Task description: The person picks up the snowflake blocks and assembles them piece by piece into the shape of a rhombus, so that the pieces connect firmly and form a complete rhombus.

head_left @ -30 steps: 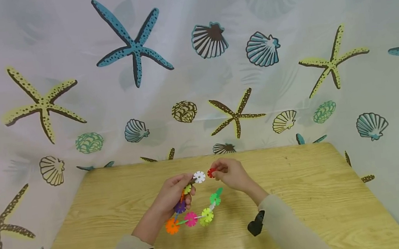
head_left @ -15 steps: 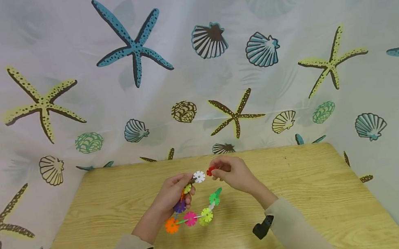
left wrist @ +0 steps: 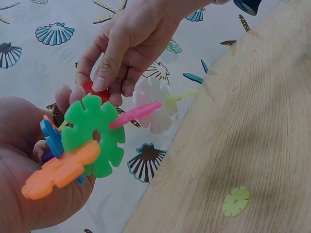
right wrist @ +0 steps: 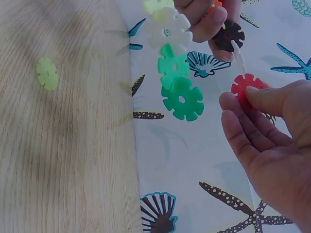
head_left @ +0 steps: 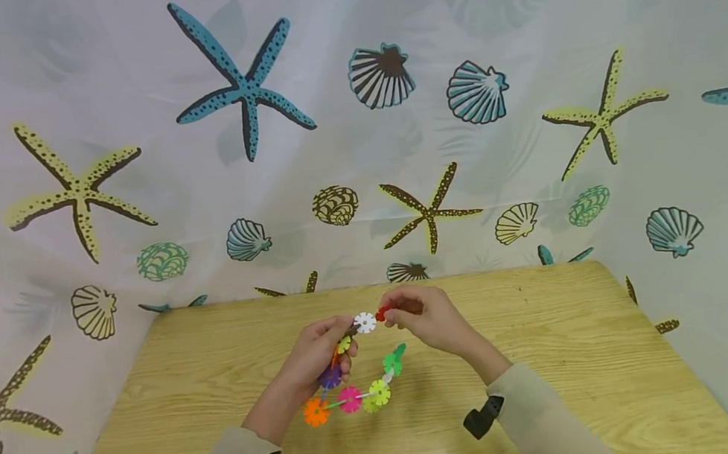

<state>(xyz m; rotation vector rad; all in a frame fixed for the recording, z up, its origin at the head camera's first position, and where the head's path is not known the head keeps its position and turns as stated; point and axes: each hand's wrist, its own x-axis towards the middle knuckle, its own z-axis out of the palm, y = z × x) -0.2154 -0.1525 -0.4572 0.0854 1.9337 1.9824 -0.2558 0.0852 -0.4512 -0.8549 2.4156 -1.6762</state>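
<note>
My left hand [head_left: 317,358] grips a chain of slotted plastic snowflake discs near its black disc [right wrist: 228,37]. A white disc [head_left: 364,323] sticks out past the thumb at the chain's end. My right hand [head_left: 423,317] pinches a red snowflake disc [right wrist: 247,88] between thumb and fingers, its edge meeting the white disc's edge; how deep the slots engage cannot be seen. The rest of the chain hangs below: purple [head_left: 330,377], orange [head_left: 315,411], pink [head_left: 350,399] and yellow [head_left: 379,391] discs, curving up to a dark green disc [right wrist: 183,99] at its other end.
A loose pale yellow disc [left wrist: 236,201] lies flat on the wooden table [head_left: 557,385], under the hanging chain. A curtain [head_left: 328,149] printed with starfish and shells stands behind the table and along its sides.
My right hand has brought the red disc leftward to the white disc, turning it more edge-on to the head view. The left hand and the chain have hardly moved.
</note>
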